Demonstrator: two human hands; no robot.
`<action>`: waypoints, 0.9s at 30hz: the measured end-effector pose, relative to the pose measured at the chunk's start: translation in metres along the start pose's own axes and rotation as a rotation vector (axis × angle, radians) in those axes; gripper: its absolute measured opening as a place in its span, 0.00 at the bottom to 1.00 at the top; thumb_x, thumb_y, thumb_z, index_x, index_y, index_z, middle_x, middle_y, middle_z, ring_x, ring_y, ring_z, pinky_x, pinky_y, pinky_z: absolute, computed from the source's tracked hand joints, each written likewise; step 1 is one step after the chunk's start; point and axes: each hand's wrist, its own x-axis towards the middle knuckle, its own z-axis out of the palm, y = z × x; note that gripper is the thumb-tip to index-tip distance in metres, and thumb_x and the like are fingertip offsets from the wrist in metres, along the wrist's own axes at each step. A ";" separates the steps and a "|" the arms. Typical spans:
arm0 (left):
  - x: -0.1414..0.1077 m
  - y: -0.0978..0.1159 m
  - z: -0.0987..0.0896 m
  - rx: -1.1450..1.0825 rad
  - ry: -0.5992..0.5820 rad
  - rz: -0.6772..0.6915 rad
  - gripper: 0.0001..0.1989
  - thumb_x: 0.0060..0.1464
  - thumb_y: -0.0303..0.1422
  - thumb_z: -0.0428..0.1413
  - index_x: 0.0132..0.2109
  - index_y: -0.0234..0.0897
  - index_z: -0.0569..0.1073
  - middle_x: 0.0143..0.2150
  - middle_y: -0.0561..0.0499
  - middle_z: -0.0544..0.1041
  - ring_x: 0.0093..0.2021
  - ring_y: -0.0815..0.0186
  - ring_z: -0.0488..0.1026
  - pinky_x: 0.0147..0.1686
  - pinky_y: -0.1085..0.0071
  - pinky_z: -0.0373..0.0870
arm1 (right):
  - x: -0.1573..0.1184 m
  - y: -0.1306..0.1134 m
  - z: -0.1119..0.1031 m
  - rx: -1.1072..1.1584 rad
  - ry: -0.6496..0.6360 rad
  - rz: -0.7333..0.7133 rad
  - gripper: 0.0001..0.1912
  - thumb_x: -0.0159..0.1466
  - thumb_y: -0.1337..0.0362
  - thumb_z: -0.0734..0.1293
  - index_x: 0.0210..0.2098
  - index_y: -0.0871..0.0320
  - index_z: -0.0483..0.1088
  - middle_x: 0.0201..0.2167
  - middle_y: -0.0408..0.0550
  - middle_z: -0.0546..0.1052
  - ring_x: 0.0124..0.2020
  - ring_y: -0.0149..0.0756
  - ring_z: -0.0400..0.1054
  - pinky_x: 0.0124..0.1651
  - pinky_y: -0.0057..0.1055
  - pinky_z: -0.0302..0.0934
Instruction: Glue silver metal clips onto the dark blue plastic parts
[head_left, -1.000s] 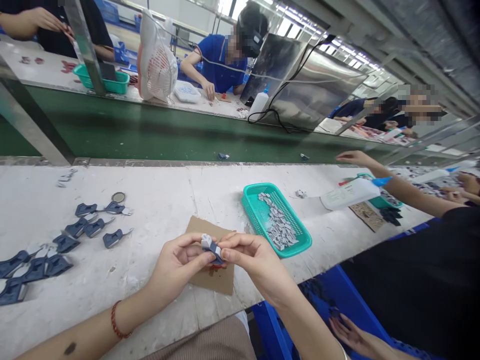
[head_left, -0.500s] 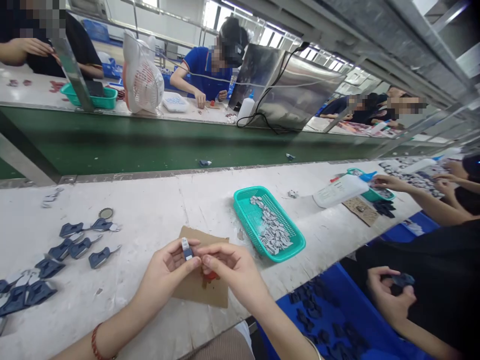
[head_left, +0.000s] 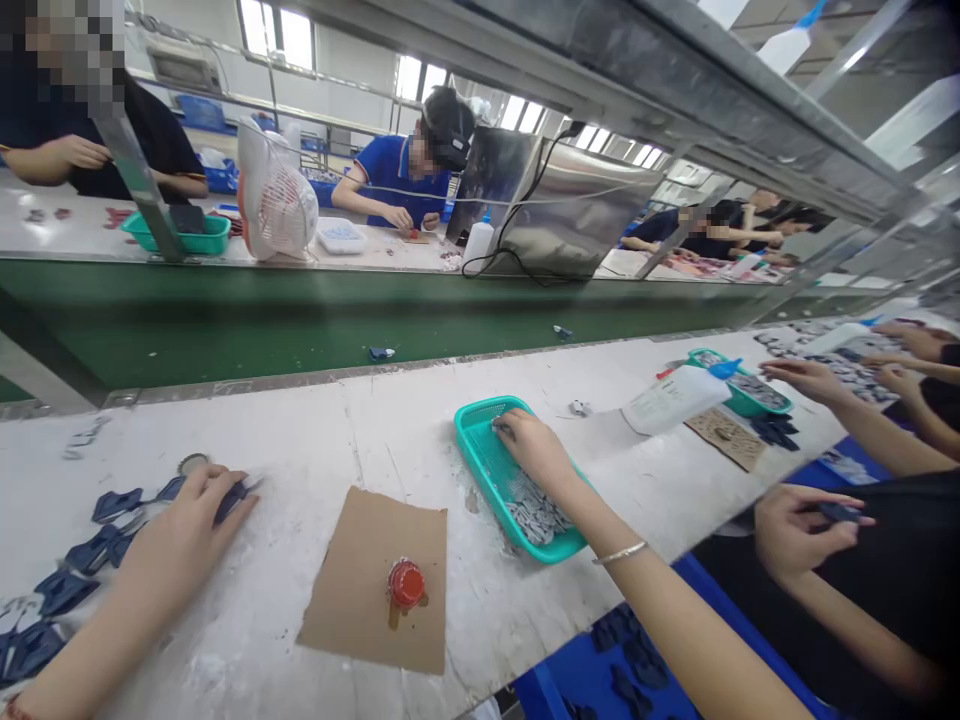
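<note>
My left hand [head_left: 187,545] is low over the left of the table, its fingers around a small dark blue plastic piece [head_left: 231,498] with a thin pale tip. Beside and partly under that hand lie several similar dark blue pieces [head_left: 94,550]. My right hand [head_left: 536,452] reaches into a green basket [head_left: 480,470] of small grey parts [head_left: 538,515]. Its fingertips are pinched at the basket's far end on what looks like one small grey part. Between my hands, a brown cardboard sheet [head_left: 360,570] carries a red cap [head_left: 406,584] with a wet brown stain by it.
A metal bottle cap [head_left: 193,463] lies beyond my left hand. Right of the basket are a white glue bottle [head_left: 675,398] and a second green basket [head_left: 757,395]. A co-worker's hand [head_left: 806,535] holds a dark piece above a blue bin [head_left: 547,690]. A green strip [head_left: 300,325] runs behind the table.
My hands have parted from above the cardboard, uncovering the red cap. The left has carried the dark blue piece to the others at left; the right has moved into the green basket.
</note>
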 end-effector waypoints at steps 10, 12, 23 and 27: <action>0.081 0.057 -0.013 -0.033 0.107 0.159 0.20 0.64 0.41 0.45 0.51 0.33 0.73 0.52 0.40 0.74 0.47 0.50 0.74 0.35 0.63 0.70 | 0.008 0.012 0.004 0.059 -0.053 -0.064 0.11 0.62 0.73 0.63 0.41 0.63 0.77 0.38 0.57 0.81 0.41 0.46 0.75 0.46 0.38 0.67; 0.121 0.075 -0.005 -0.097 0.098 0.176 0.18 0.63 0.38 0.46 0.53 0.34 0.72 0.54 0.40 0.73 0.50 0.50 0.73 0.42 0.60 0.70 | 0.004 0.011 0.001 0.109 -0.054 -0.049 0.12 0.62 0.72 0.64 0.41 0.63 0.77 0.36 0.56 0.81 0.37 0.44 0.76 0.42 0.38 0.69; 0.220 0.111 0.028 -0.468 0.092 0.090 0.13 0.60 0.35 0.57 0.51 0.35 0.73 0.54 0.44 0.74 0.54 0.56 0.72 0.54 0.50 0.68 | -0.146 -0.053 -0.041 0.638 -0.018 0.054 0.07 0.63 0.61 0.68 0.37 0.55 0.76 0.34 0.47 0.80 0.34 0.37 0.75 0.39 0.31 0.70; 0.203 0.111 0.013 -0.760 0.105 -0.035 0.11 0.60 0.28 0.55 0.49 0.32 0.74 0.50 0.40 0.77 0.49 0.56 0.75 0.56 0.52 0.68 | -0.182 -0.073 -0.005 0.672 0.036 0.122 0.04 0.62 0.64 0.68 0.33 0.57 0.76 0.30 0.47 0.77 0.30 0.35 0.73 0.34 0.30 0.68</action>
